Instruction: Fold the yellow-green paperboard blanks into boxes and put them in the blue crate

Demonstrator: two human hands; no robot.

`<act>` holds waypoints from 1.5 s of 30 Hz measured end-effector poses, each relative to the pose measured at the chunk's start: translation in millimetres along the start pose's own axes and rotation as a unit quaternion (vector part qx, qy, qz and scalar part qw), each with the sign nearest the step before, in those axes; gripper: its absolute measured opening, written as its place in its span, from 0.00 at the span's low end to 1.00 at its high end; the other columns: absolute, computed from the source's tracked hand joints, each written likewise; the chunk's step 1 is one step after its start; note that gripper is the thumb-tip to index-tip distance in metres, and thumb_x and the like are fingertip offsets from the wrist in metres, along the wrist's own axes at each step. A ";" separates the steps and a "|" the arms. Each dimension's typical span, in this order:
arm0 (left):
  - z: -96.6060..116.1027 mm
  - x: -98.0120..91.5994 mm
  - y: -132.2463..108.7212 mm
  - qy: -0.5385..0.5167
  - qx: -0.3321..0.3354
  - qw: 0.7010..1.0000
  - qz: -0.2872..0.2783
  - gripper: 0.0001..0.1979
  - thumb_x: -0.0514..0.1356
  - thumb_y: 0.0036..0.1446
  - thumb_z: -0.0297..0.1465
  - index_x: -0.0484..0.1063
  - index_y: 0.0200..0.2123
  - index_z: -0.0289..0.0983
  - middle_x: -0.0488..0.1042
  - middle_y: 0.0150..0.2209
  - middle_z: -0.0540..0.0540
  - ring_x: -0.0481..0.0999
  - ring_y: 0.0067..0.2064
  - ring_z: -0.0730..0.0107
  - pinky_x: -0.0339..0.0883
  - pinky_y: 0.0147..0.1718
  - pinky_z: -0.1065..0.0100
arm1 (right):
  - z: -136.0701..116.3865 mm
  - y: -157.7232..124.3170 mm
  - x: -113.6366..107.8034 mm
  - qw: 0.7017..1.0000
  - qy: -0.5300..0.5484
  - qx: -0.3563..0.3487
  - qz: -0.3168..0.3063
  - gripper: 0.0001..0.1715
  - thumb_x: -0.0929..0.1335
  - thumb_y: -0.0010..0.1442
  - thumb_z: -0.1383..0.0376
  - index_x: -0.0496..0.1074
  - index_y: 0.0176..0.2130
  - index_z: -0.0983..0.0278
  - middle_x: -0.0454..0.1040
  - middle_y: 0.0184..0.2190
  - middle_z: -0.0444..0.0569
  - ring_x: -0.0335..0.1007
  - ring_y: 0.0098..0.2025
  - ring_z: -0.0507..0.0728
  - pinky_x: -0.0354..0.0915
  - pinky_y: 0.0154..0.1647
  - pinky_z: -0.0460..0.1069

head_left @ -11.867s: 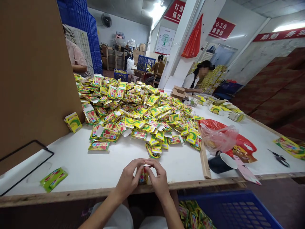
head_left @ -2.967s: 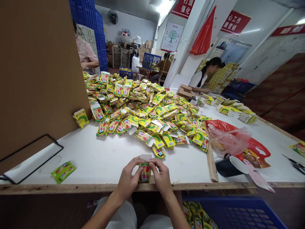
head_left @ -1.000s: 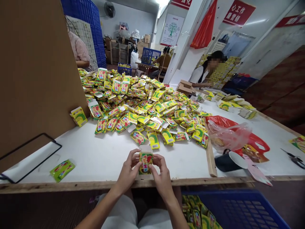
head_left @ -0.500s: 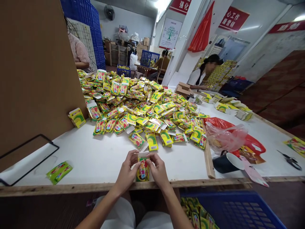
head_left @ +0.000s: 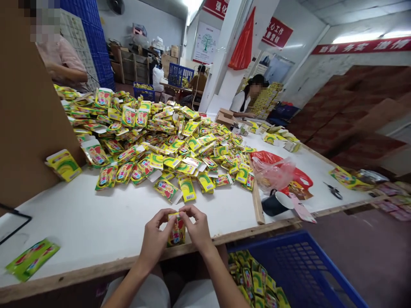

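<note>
A small yellow and green candy box (head_left: 177, 234) stands upright at the near edge of the table, its printed face toward me. My left hand (head_left: 154, 235) grips its left side, with thumb and fingertips at the upper edge. On the other side my right hand (head_left: 198, 229) pinches the top right corner. Fingers cover the top of the box, and no white flap shows there. Just beyond my hands lies a large heap of similar boxes (head_left: 173, 147), many with white end flaps standing open.
A cardboard sheet (head_left: 30, 115) rises at the left; a green packet (head_left: 32, 259) lies near it. To the right are a wooden strip (head_left: 257, 205), a dark mug (head_left: 274, 204), plastic bags (head_left: 272, 171) and scissors (head_left: 334, 191). Below stands a blue crate (head_left: 308, 256) holding boxes. Other people sit beyond.
My view has swung to the right. Both hands' fingers have closed over the top of the candy box, where a white flap showed before.
</note>
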State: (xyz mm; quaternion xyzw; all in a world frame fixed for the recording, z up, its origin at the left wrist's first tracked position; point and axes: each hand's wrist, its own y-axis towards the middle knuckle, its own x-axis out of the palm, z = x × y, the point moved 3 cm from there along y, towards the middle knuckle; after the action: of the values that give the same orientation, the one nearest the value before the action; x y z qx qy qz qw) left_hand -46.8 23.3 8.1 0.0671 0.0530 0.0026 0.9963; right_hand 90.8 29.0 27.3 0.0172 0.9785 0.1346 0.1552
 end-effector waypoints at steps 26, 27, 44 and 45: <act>4.6 -14.5 94.2 0.395 0.204 0.887 -0.125 0.26 0.60 0.46 0.21 0.65 0.51 0.40 0.72 0.47 0.39 0.66 0.52 0.49 0.53 0.51 0.51 | 3.0 -69.2 -109.8 0.981 -0.148 0.113 0.048 0.15 0.68 0.53 0.54 0.76 0.35 0.61 0.78 0.36 0.53 0.74 0.41 0.62 0.70 0.37 0.49; 5.4 -14.7 86.9 0.392 0.196 0.891 -0.115 0.26 0.62 0.46 0.24 0.63 0.51 0.39 0.71 0.47 0.39 0.67 0.51 0.49 0.56 0.49 0.52 | 4.9 -66.2 -90.6 0.986 -0.117 0.111 0.050 0.15 0.68 0.54 0.55 0.75 0.35 0.62 0.78 0.37 0.53 0.74 0.41 0.62 0.69 0.40 0.50; 0.2 -7.5 -11.9 -0.031 0.008 0.996 -0.080 0.16 0.54 0.59 0.31 0.55 0.50 0.42 0.72 0.47 0.44 0.74 0.47 0.66 0.66 0.46 0.66 | 12.9 -25.7 4.7 0.998 0.063 0.022 0.010 0.12 0.64 0.61 0.65 0.63 0.46 0.61 0.73 0.38 0.49 0.71 0.40 0.56 0.66 0.43 0.50; 0.0 -9.2 -12.6 -0.030 0.004 0.996 -0.086 0.16 0.54 0.59 0.32 0.56 0.50 0.42 0.72 0.48 0.44 0.74 0.47 0.66 0.66 0.45 0.66 | 12.5 -24.6 4.9 0.998 0.053 0.017 -0.005 0.10 0.64 0.61 0.65 0.66 0.44 0.62 0.74 0.38 0.49 0.71 0.40 0.56 0.66 0.42 0.49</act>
State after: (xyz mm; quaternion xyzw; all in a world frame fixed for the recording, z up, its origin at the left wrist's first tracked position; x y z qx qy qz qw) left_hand -56.1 10.7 7.4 0.0658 0.0285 -0.0857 0.9937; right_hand 90.1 9.0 7.8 0.0077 0.9875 0.1181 0.1039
